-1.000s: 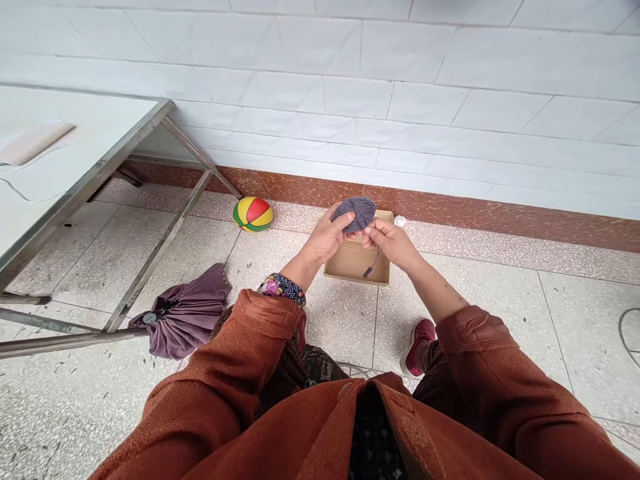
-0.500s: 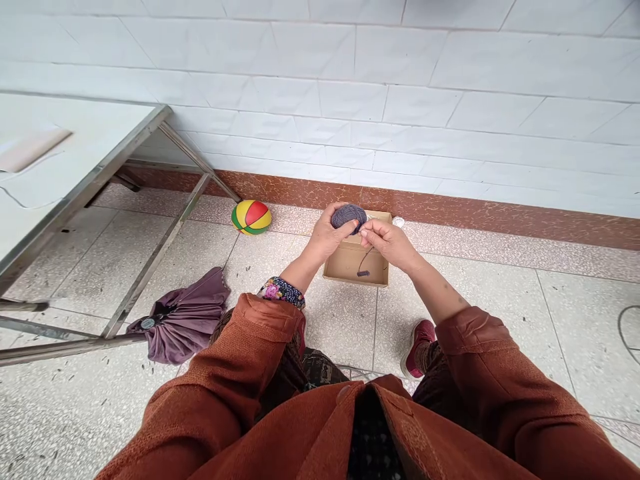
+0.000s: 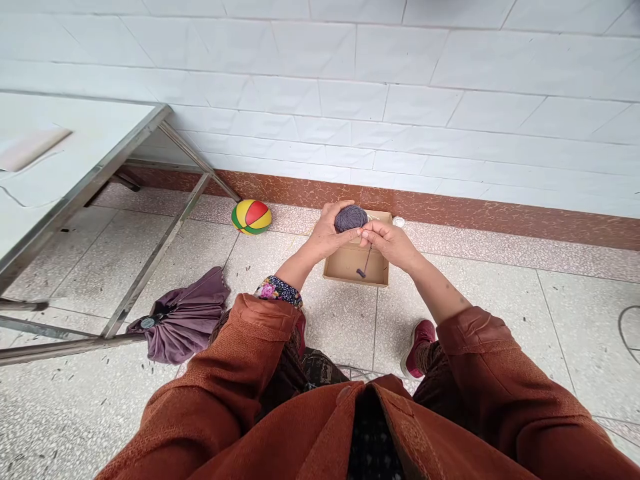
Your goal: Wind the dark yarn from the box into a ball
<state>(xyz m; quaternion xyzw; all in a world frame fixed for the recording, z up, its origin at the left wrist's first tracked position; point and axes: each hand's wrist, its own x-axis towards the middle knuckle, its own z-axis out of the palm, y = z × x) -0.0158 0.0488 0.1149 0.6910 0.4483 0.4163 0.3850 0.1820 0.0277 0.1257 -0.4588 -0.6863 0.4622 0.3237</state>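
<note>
A ball of dark grey-purple yarn (image 3: 351, 219) rests in my left hand (image 3: 327, 230), whose fingers and thumb curl round its left side. My right hand (image 3: 389, 241) is closed in a pinch at the ball's lower right, on a strand of the yarn. The two hands' fingertips meet there. From my right fingers the strand hangs down, with a small dark bundle (image 3: 361, 273) at its lower end. Below the hands an open cardboard box (image 3: 345, 275) lies on the floor, its lid flap partly behind them.
A yellow, red and green ball (image 3: 251, 217) lies near the wall. To the left stand a metal-framed table (image 3: 125, 140) and a folded purple umbrella (image 3: 187, 317). A white round thing (image 3: 399, 221) sits behind the box. A dark cable (image 3: 625, 327) lies at the right.
My left thumb has moved off the yarn ball's front toward my right fingertips. The hanging strand looks straighter, and the bundle at its end has shifted slightly left and tilted.
</note>
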